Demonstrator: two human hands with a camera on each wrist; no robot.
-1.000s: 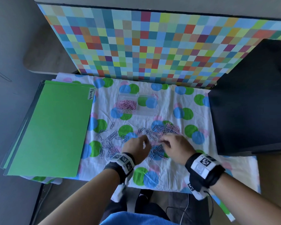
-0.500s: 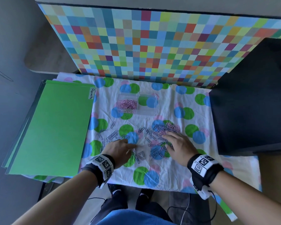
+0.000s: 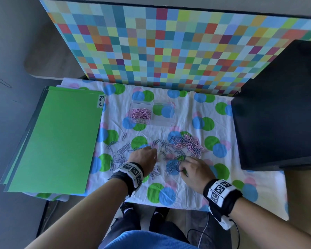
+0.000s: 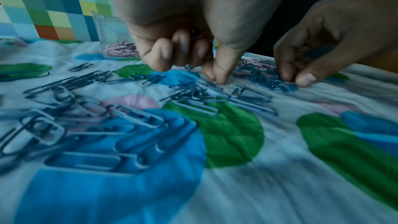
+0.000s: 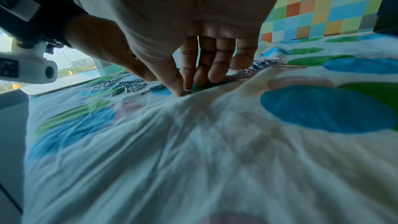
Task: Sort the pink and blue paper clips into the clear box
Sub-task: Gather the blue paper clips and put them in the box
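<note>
The clear box point(image 3: 162, 121) stands at the back of the cloth; its left compartment holds pink clips point(image 3: 140, 113) and its right one shows only the cloth. Loose blue clips point(image 3: 121, 151) lie spread at the left and a pink heap point(image 3: 191, 143) at the right. My left hand point(image 3: 152, 155) is between them, thumb and forefinger pinched together at the cloth point(image 4: 217, 79), with a pink clip point(image 4: 197, 37) tucked in its curled fingers. My right hand point(image 3: 184, 168) pinches a small clip point(image 5: 187, 91) on the cloth, and shows too in the left wrist view point(image 4: 298, 79).
A stack of green folders point(image 3: 52, 141) labelled Permits lies at the left. A black box point(image 3: 276, 114) stands at the right. A checkered board point(image 3: 169, 42) walls off the back. The spotted cloth point(image 3: 187, 191) hangs over the near table edge.
My left hand went left over the blue clips, then came back right and forward to the middle. My right hand drew slightly back toward me and now pinches a clip.
</note>
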